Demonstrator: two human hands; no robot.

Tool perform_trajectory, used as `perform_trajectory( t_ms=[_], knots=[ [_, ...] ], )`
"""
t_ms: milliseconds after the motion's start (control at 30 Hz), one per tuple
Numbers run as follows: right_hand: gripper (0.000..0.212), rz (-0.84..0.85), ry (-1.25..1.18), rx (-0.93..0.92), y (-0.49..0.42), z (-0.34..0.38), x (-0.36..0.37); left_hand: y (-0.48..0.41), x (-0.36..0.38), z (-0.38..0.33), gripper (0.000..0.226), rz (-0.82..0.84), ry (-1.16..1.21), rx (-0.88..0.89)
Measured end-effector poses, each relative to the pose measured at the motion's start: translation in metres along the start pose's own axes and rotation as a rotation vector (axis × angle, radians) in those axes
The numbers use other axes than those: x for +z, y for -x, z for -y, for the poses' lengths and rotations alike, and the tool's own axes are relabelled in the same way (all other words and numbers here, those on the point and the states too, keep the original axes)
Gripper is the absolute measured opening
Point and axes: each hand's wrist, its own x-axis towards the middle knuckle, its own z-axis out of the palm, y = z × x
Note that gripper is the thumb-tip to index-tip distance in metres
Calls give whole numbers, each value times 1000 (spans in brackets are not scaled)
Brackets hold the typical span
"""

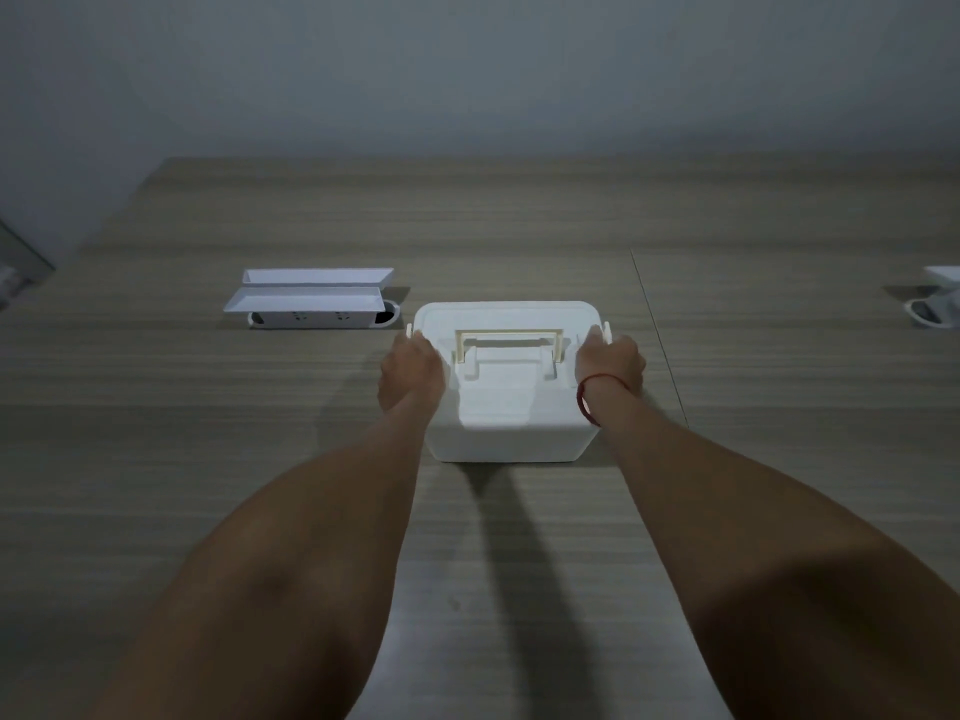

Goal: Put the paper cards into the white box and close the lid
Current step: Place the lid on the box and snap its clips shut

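The white box [511,407] stands in the middle of the wooden table with its lid [506,317] on top and a cream handle [509,343] lying flat on the lid. My left hand [410,374] grips the left side of the box at the side latch. On the right side, my right hand [610,363], with a red string at its wrist, grips the box at the other latch. No paper cards are visible; the inside of the box is hidden.
A white socket unit with two raised flaps [311,298] sits on the table [208,459] behind and left of the box. Part of another white unit [937,301] shows at the right edge. A grey wall runs behind the table's far edge.
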Motion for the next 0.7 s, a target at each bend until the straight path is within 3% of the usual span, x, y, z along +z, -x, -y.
perform_trajectory(
  t_ms=[133,267,567,700],
  knots=[
    [86,72,-40,98,5,13,7,1,-1,-14,76,52,38,-123],
    [91,115,2,74,4,9,7,11,-3,-14,96,111,-30,-118],
    [90,206,-71,-54,2,-6,-1,15,-4,5,98,119,-2,17],
    [89,316,-33,-192,-2,-20,-10,12,-7,16,81,148,-65,120]
  ],
)
